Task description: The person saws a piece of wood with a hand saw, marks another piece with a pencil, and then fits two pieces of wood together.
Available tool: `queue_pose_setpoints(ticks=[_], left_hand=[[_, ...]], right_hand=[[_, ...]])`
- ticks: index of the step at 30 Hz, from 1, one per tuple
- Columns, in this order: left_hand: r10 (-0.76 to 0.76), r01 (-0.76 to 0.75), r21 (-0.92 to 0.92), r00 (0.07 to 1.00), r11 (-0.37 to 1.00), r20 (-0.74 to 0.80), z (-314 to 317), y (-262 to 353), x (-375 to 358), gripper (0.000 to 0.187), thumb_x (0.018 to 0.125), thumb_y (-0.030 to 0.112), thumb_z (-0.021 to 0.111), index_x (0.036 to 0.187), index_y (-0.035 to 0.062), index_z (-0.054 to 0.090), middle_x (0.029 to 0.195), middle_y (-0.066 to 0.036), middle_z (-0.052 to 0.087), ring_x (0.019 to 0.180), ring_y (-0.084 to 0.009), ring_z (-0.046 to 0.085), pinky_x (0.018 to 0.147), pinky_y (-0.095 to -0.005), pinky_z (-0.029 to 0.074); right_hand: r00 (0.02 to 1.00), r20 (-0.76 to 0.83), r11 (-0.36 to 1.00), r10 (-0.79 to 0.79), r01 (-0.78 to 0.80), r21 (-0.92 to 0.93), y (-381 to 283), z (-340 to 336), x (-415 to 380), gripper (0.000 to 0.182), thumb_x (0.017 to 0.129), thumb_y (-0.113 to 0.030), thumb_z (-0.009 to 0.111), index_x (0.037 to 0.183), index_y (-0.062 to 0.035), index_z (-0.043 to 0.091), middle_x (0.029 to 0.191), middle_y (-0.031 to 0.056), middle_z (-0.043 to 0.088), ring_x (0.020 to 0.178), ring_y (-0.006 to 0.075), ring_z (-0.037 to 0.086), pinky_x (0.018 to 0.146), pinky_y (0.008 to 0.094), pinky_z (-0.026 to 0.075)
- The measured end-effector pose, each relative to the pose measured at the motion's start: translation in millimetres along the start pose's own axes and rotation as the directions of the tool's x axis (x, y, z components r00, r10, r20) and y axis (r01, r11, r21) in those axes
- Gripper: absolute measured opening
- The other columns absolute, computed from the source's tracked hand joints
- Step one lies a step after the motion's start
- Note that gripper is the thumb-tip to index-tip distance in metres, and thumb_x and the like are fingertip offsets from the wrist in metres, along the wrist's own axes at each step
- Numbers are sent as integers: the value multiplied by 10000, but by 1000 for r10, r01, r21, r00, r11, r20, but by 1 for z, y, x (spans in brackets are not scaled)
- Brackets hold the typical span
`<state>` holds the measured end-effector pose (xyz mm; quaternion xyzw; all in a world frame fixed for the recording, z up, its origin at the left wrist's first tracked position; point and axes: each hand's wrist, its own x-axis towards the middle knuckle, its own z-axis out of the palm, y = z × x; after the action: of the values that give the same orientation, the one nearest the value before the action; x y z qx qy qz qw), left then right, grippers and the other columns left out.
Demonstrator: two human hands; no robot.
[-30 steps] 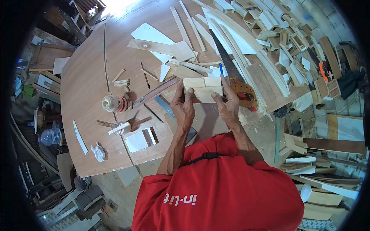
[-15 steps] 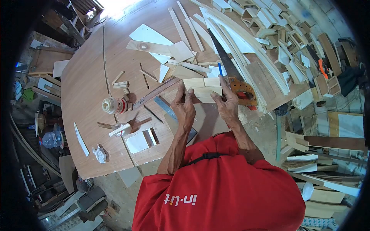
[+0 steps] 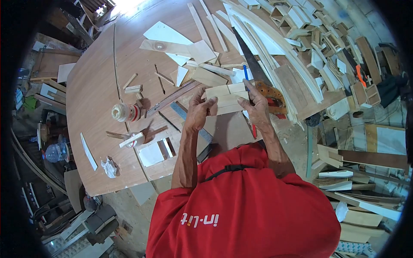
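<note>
Between my two hands is a small block of pale wood strips point(image 3: 226, 99), with visible joint lines across its top. My left hand point(image 3: 199, 112) grips its left end, thumb on the face. The right end is pinched by my right hand point(image 3: 257, 107), its thumb along the near edge; the fingers underneath are hidden. Beyond the right hand a blue pen point(image 3: 245, 72) sticks up, and a handsaw point(image 3: 270, 95) with a wooden handle lies beside it. Under the hands is a brown board point(image 3: 226, 131). A red-tipped tool point(image 3: 254, 130) shows below the right hand.
On the table point(image 3: 92, 133) stand a jar point(image 3: 120, 112) and a small tub point(image 3: 134, 140) with sticks. A metal rule point(image 3: 176, 98), a pencil point(image 3: 169, 121) and a white box-like piece point(image 3: 152, 154) lie left. Wood offcuts point(image 3: 202, 52) cover the far side; small wooden frames point(image 3: 331, 45) are piled right.
The wood block has tilted slightly, its right end now higher, and my left hand has shifted its grip with the thumb farther over the face. The red-tipped tool has come into view.
</note>
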<state>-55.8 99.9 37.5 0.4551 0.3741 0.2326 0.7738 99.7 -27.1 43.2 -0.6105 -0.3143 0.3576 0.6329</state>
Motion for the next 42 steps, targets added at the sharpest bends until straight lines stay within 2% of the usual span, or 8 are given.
queue_pose_setpoints(ticks=[7,10,13,15,24,26,32,42], left_hand=[[19,-17,-27,999,999,44,-5,-4,13,285,857,26,621,1137,69,592,749,0,613,534,-43,494,434,-203,339],[23,-18,-95,998,995,51,-8,-12,17,261,855,14,615,1112,55,594,753,-4,618,524,-39,490,424,-202,331],[11,-6,-144,999,990,36,-11,-13,16,238,855,3,608,1089,46,599,767,-9,627,525,-42,503,420,-204,333],[-2,5,-150,1000,989,18,-13,-11,15,229,856,-3,603,1079,44,601,775,-11,632,531,-45,515,420,-205,336],[-17,22,-230,1000,973,26,-12,-5,10,281,858,-36,586,1135,13,583,861,-45,664,613,-66,599,474,-196,426],[-70,53,-284,996,958,-52,-3,2,5,289,857,-61,569,1140,-8,570,881,-57,661,635,-68,602,483,-196,434],[-25,35,-289,999,957,39,-19,-13,14,300,854,-86,540,1146,-19,555,904,-75,658,702,-86,624,531,-188,463],[-37,37,-281,999,959,6,-17,-10,10,306,854,-92,537,1149,-11,553,878,-66,655,684,-80,615,515,-183,441]], right_hand=[[1000,-7,999,-19,20,38,5,0,4,581,867,-15,605,1409,-16,395,1240,144,576,1089,160,563,917,271,455],[997,27,992,70,-67,-110,6,-10,5,600,863,-7,598,1423,-47,386,1234,120,580,1072,153,566,893,260,465],[977,162,989,142,-133,-64,-5,-18,3,659,821,-7,631,1428,-61,381,1245,112,581,1065,152,571,871,262,481],[970,235,993,57,-31,-115,-15,-18,-2,714,771,-7,663,1425,-61,383,1264,128,576,1069,171,579,878,287,496],[972,223,963,70,-8,-268,-6,-18,2,750,743,-132,771,1406,-112,420,1263,160,584,1067,256,605,925,376,501],[974,220,963,63,-2,-268,-3,-18,1,740,748,-140,771,1401,-106,425,1252,164,590,1059,255,609,926,379,500],[972,220,967,83,-25,-253,-9,-17,0,715,760,-115,759,1394,-98,430,1240,163,600,1044,243,614,909,377,506],[976,205,976,77,-31,-217,-9,-14,-3,722,762,-81,750,1403,-97,418,1227,160,605,1032,217,620,868,353,522]])
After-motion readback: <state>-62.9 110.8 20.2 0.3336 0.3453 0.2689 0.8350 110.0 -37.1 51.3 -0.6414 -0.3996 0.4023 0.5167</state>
